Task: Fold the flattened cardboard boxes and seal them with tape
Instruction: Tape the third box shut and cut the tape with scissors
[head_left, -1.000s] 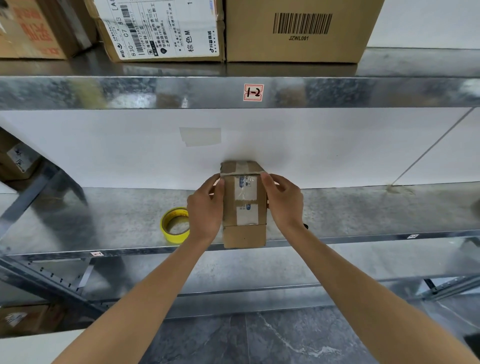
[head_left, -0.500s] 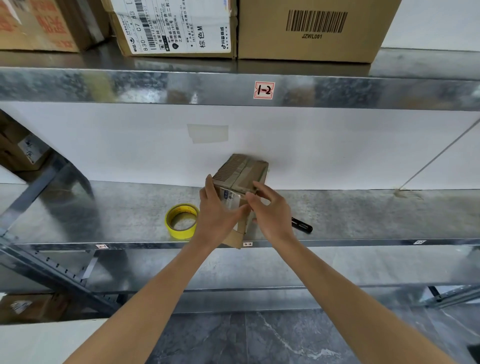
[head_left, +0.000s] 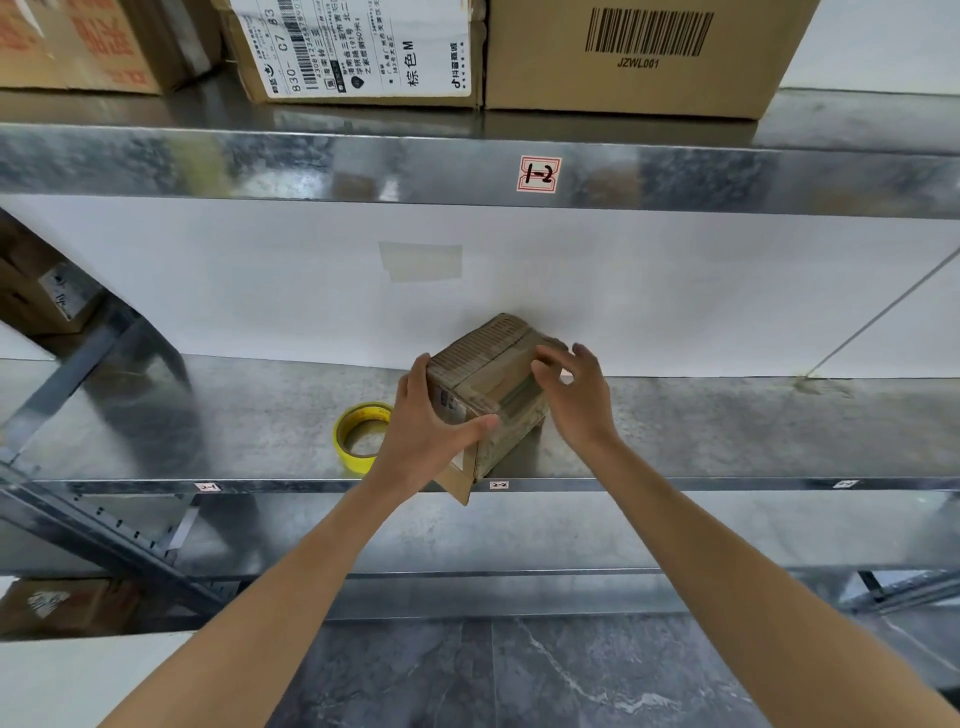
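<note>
My left hand (head_left: 421, 431) grips the small cardboard box (head_left: 488, 384), thumb across its front; my palm hides most of a printed label there, which is unreadable. My right hand (head_left: 576, 400) is blurred, fingers spread loosely at the box's upper right edge, holding nothing. The box sits on the metal shelf (head_left: 675, 431), corner towards me, top seam running away rightwards, a loose flap overhanging. A yellow tape roll (head_left: 361, 434) lies just left. Above: a tag (head_left: 539, 174) reading "1-2" and a carton (head_left: 644, 57) marked "JZWL001".
</note>
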